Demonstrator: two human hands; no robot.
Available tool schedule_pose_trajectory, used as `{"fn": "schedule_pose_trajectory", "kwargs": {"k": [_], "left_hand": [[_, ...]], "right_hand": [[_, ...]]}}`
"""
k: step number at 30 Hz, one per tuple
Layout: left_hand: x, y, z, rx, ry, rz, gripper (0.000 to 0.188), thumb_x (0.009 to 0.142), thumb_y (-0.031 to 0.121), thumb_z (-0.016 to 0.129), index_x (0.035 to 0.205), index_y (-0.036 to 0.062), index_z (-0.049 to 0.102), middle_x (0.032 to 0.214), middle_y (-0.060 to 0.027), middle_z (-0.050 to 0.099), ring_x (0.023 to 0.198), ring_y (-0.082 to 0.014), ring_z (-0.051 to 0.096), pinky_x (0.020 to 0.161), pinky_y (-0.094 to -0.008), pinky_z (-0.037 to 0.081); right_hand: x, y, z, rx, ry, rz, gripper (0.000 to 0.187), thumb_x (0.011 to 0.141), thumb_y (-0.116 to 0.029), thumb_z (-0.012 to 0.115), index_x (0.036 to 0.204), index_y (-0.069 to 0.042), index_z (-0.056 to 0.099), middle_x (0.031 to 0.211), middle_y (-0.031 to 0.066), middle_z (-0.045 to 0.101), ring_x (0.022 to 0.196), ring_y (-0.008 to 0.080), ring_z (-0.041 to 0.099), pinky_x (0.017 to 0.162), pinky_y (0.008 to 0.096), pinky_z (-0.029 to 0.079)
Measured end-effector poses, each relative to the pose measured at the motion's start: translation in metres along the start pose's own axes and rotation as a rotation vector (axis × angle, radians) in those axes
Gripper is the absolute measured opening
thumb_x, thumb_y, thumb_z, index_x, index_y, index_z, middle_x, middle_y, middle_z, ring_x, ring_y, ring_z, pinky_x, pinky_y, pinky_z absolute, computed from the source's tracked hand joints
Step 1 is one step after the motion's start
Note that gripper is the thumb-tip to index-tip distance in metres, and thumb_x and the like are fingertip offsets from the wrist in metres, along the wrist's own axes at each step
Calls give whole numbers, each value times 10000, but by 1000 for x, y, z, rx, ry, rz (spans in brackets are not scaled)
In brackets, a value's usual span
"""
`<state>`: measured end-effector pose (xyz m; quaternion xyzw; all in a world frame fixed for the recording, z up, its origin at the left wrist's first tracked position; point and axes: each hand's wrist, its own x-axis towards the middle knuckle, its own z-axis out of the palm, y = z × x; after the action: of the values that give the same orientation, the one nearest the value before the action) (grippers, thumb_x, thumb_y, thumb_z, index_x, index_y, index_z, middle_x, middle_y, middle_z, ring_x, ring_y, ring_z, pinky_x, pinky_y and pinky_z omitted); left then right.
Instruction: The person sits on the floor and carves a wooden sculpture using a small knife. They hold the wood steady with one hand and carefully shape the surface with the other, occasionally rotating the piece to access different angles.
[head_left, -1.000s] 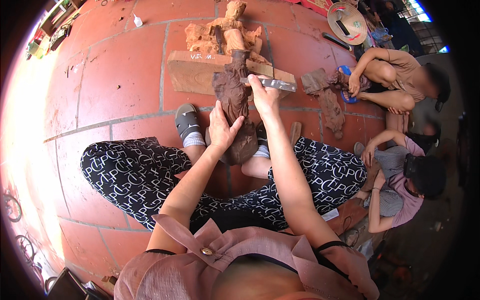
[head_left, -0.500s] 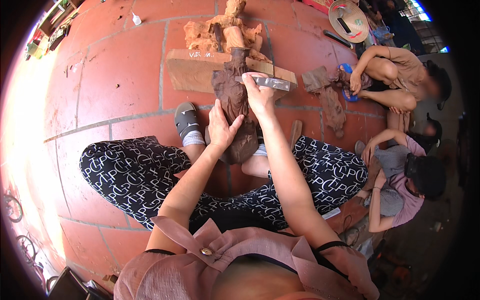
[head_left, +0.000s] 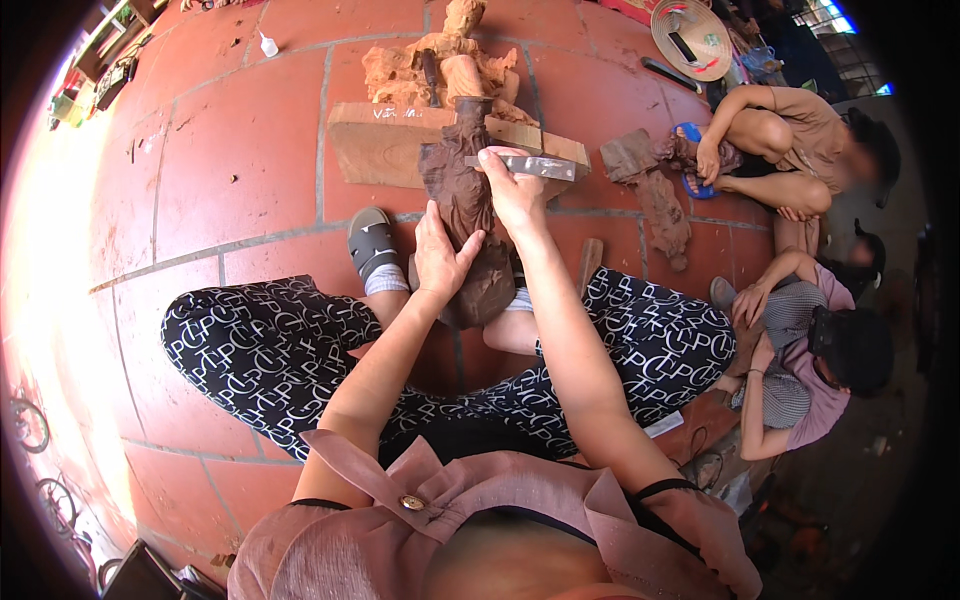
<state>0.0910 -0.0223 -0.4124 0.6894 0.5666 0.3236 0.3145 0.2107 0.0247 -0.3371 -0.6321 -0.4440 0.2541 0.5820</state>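
Block [head_left: 372, 152] behind dark carving [head_left: 455, 178], left fingers [head_left: 432, 220] flat on carving, right fingers [head_left: 492, 164] around blade [head_left: 546, 167]

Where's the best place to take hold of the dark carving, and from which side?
I'd grip the dark carving by its thick lower end, coming from the near side: that end looks bulkier than the narrow top and sits well clear of the flat metal tool in the right hand.
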Motion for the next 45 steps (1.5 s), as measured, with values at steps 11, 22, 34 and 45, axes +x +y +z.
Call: {"fn": "schedule_pose_trajectory", "kwargs": {"k": [11, 22, 34, 45], "left_hand": [[0, 0, 0, 5, -3, -1, 893, 768, 433, 685, 1364, -61, 239, 1276, -252, 430, 1203, -383, 392, 992, -432, 358], [1, 3, -3, -4, -13, -24, 895, 762, 433, 689, 1362, -56, 240, 1259, -244, 444, 1190, -381, 402, 985, -430, 364], [0, -2, 1, -14, 2, 3, 893, 762, 435, 689, 1364, -49, 242, 1263, -243, 439, 1194, -378, 398, 993, -428, 358], [1, -7, 4, -4, 8, 16, 886, 751, 422, 699, 1352, -59, 261, 1254, -247, 450, 1193, -381, 403, 993, -425, 365]], "right_hand": [[7, 3, -7, 85, -5, 106, 192, 856, -145, 628, 886, 43, 654, 781, 99, 673, 705, 152, 625, 664, 288, 499], [13, -6, -21, 180, -61, 210, 247, 903, -185, 588, 976, 48, 630, 911, 105, 666, 812, 143, 638, 688, 261, 541], [8, -21, -17, -104, -37, -51, 314, 937, -274, 534, 894, 21, 631, 758, 72, 637, 734, 149, 583, 696, 303, 459], [-6, -3, 3, -365, 89, -464, 138, 891, -132, 555, 867, -9, 612, 868, 138, 619, 832, 316, 580, 745, 413, 467]]}}
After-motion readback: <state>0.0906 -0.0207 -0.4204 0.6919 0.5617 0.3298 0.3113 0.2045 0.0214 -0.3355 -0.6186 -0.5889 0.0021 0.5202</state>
